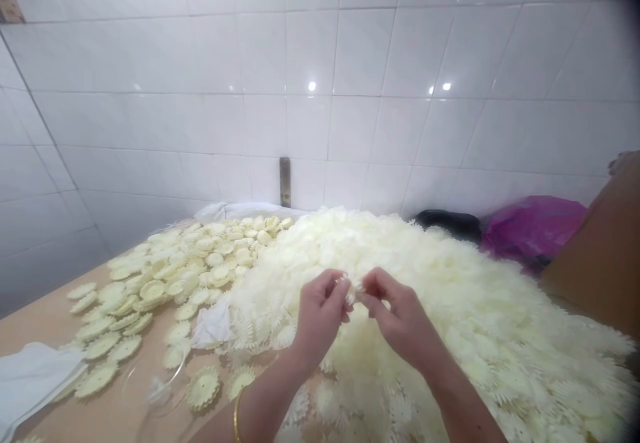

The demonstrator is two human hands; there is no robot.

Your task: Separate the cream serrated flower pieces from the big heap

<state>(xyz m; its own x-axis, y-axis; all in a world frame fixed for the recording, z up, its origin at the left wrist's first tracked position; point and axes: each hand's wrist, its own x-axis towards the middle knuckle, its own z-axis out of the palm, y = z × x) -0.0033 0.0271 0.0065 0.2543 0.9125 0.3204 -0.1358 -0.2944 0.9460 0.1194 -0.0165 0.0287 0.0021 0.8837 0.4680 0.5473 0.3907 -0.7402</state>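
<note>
Both my hands meet over a large heap of pale cream, fringed petal pieces (450,309). My left hand (320,313) pinches a small white, toothed petal piece (353,289) between thumb and fingers. The right hand (397,306) is closed on the other side of the same piece, its thumb and fingertips at the edge. The fingers cover most of that piece, so its full shape is hidden. A gold bangle (237,416) circles my left wrist. Below the left forearm lies a round, scalloped disc (203,388) of pale yellow.
Stacks of yellowish scalloped discs (150,289) cover the table's left side. White paper or cloth (35,383) lies at the front left, near a clear thread loop (175,376). A purple bag (535,226), a black object (447,224) and a brown box-like surface (595,256) stand right. Tiled wall (250,123) rises behind.
</note>
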